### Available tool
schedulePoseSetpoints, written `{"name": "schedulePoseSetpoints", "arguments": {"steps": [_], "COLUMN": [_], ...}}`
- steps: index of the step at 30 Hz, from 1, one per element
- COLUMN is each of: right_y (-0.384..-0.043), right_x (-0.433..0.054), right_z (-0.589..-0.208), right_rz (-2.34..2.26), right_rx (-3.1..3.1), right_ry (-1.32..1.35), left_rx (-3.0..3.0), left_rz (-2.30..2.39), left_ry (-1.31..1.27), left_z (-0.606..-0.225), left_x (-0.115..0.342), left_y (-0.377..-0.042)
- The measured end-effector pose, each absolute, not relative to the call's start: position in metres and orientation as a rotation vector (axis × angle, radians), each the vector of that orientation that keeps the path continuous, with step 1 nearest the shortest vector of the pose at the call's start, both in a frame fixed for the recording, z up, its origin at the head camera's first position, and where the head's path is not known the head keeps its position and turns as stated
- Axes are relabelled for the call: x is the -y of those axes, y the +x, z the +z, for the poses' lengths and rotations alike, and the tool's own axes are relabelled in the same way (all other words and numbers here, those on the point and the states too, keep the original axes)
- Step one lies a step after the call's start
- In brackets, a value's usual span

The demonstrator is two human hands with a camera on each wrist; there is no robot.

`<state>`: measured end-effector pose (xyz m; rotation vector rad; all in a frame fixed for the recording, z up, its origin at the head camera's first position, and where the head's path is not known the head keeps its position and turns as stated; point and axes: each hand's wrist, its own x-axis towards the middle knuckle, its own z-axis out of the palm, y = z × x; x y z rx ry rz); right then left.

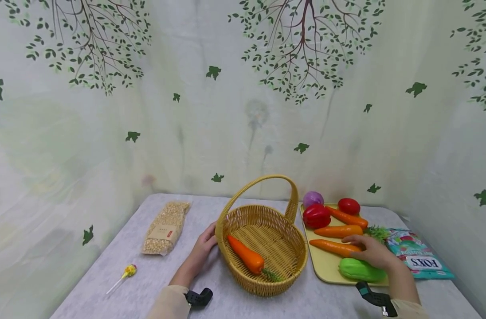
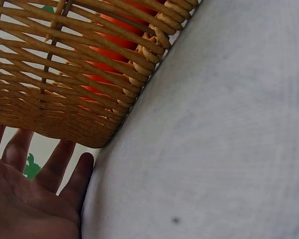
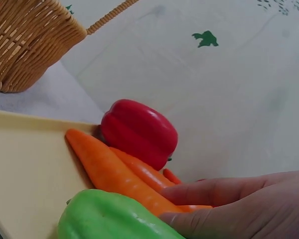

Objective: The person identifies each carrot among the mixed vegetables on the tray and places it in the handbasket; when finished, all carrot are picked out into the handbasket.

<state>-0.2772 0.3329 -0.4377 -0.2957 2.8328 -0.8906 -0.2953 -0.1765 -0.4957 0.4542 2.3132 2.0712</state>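
Lower centre of head frame: wicker basket [image 1: 267, 289], touched along left side by left hand [image 1: 203, 245], fingers extended, gripping nothing. Just right of it: yellow tray [image 1: 323, 268]. Over tray: right hand [image 1: 374, 253], nearer one, pinching front carrot [image 1: 331, 247] between thumb and finger, firmness unclear. Lies on tray, lower right, above green vegetable [image 1: 360, 270]; long axis nearly sideways, tip pointing left toward basket, thick end under hand.

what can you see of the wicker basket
The wicker basket is round, golden-tan and woven from what looks like rattan, with one arched handle. It stands open on the grey table, left of the yellow tray. A carrot lies inside. The left hand rests its fingers against its left side.
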Motion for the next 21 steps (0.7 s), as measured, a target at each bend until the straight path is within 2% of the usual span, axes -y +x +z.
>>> {"name": "schedulePoseSetpoints", "arguments": {"steps": [21], "right_y": [-0.2772], "right_x": [-0.3314], "right_z": [-0.4396], "right_rz": [-0.839], "right_rx": [-2.855], "right_ry": [-0.213], "left_rx": [-2.32], "left_rz": [2.063], "left_ry": [0.458], "left_z": [-0.4949], "left_x": [0.1752], "left_y": [-0.2934]}}
